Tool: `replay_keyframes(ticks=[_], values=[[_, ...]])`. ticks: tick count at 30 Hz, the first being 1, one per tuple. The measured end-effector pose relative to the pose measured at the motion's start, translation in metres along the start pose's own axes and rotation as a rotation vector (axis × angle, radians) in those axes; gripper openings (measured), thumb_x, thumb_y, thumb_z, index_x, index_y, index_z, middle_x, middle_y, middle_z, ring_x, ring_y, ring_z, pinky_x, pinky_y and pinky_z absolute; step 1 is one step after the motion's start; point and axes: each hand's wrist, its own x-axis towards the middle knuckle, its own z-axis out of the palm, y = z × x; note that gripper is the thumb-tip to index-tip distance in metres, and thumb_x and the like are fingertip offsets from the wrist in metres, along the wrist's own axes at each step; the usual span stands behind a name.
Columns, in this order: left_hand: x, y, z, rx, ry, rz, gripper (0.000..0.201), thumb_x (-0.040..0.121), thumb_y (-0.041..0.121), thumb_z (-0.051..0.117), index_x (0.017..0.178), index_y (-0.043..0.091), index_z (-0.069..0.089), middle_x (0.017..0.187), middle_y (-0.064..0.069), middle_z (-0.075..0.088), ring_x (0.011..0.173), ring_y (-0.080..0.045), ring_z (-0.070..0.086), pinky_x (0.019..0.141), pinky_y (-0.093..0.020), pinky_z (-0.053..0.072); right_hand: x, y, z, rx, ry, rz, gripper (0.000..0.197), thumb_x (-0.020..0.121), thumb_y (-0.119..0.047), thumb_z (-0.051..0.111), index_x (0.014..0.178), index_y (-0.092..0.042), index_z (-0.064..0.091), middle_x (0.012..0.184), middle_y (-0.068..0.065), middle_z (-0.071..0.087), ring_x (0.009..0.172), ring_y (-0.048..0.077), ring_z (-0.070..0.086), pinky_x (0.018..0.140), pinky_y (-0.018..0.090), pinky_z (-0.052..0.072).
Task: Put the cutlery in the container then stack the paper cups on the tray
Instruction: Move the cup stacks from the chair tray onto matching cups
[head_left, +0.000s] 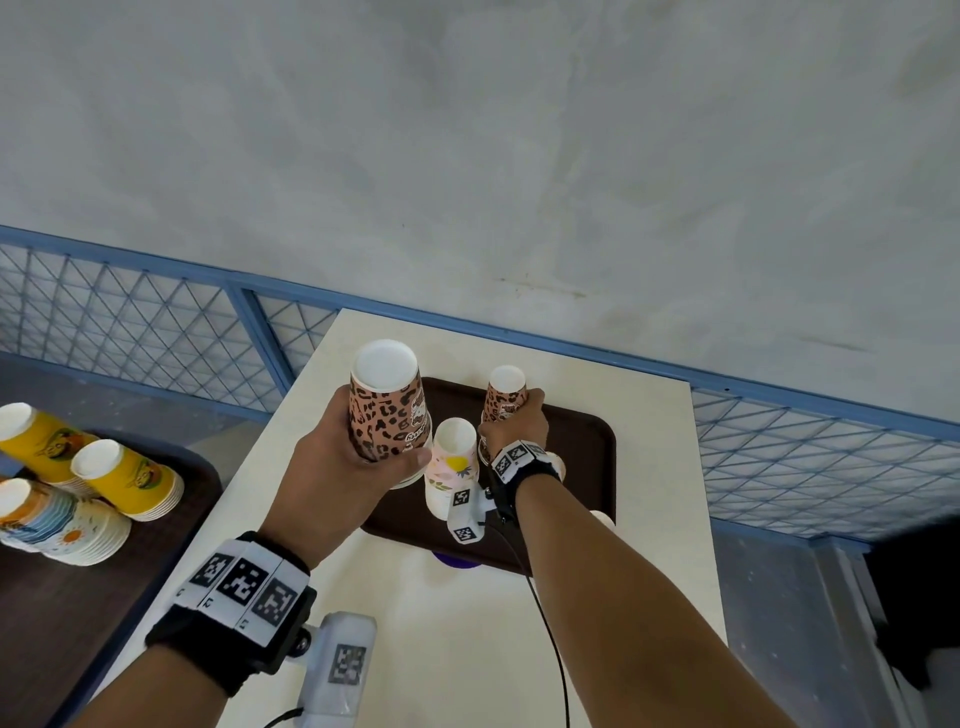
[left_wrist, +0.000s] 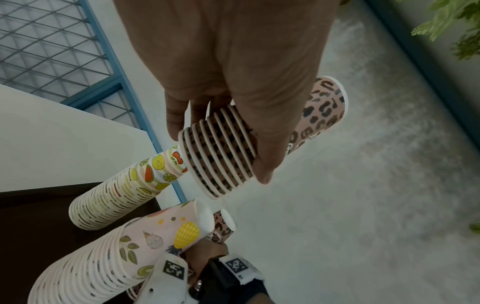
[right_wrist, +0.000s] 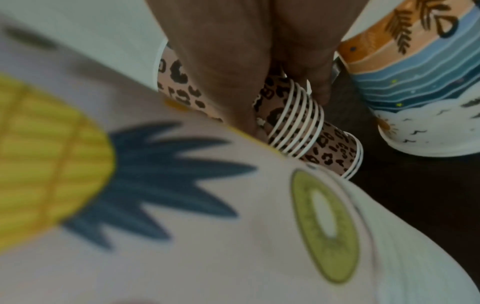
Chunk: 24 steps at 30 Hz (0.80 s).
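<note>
Your left hand (head_left: 358, 452) had its fingers and thumb curled round a nested leopard-print stack (head_left: 387, 410), held in the air above the left edge of the brown tray (head_left: 587, 441), while the pineapple-print stack (head_left: 452, 467) already stood upside down near the tray's middle. Your right hand (head_left: 514, 421) wrapped its fingers round a second leopard-print stack (head_left: 506, 395) by the tray's far edge. You appeared well into the stacking, with merging the leopard stacks probably left; no cutlery or container was visible.
</note>
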Motion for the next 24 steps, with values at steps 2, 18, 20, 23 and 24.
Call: replay_keyframes(ticks=[2, 18, 20, 23, 24], values=[[0.0, -0.002, -0.001, 0.001, 0.004, -0.001, 0.075, 0.069, 0.035, 0.092, 0.132, 0.042, 0.051, 0.119, 0.02, 0.07, 0.111, -0.001, 0.066, 0.097, -0.037, 0.056, 0.001, 0.005, 0.004, 0.015, 0.016, 0.017, 0.066, 0.068, -0.003, 0.082, 0.12, -0.013, 0.042, 0.122, 0.013, 0.062, 0.116, 0.034, 0.062, 0.095, 0.041, 0.054], [0.001, -0.014, 0.001, 0.018, -0.001, -0.017, 0.077, 0.069, 0.033, 0.093, 0.133, 0.043, 0.05, 0.118, 0.022, 0.069, 0.11, 0.001, 0.066, 0.095, -0.029, 0.054, 0.013, 0.062, 0.018, 0.069, -0.109, 0.104, 0.079, 0.075, -0.009, 0.085, 0.139, -0.022, 0.04, 0.133, 0.006, 0.06, 0.125, 0.03, 0.058, 0.103, 0.04, 0.046], [-0.002, -0.013, 0.002, 0.017, -0.002, -0.013, 0.077, 0.069, 0.032, 0.093, 0.133, 0.042, 0.051, 0.117, 0.023, 0.069, 0.109, 0.002, 0.066, 0.094, -0.028, 0.053, 0.009, 0.06, 0.013, 0.063, -0.157, 0.117, 0.086, 0.078, -0.011, 0.082, 0.148, -0.023, 0.033, 0.139, 0.007, 0.057, 0.129, 0.03, 0.055, 0.107, 0.041, 0.044], [-0.007, -0.008, 0.004, 0.016, 0.001, -0.007, 0.075, 0.069, 0.032, 0.093, 0.132, 0.042, 0.052, 0.117, 0.024, 0.069, 0.108, 0.003, 0.065, 0.093, -0.026, 0.052, -0.011, 0.052, -0.004, 0.031, -0.207, 0.098, 0.091, 0.087, -0.017, 0.074, 0.158, -0.019, 0.017, 0.148, 0.012, 0.049, 0.132, 0.033, 0.052, 0.111, 0.042, 0.042], [-0.009, -0.005, 0.004, 0.016, 0.003, -0.002, 0.075, 0.07, 0.032, 0.093, 0.132, 0.042, 0.052, 0.116, 0.024, 0.069, 0.108, 0.004, 0.065, 0.093, -0.025, 0.052, -0.02, 0.049, -0.013, 0.006, -0.209, 0.059, 0.088, 0.089, -0.018, 0.07, 0.158, -0.018, 0.016, 0.147, 0.014, 0.05, 0.131, 0.034, 0.053, 0.109, 0.043, 0.043]])
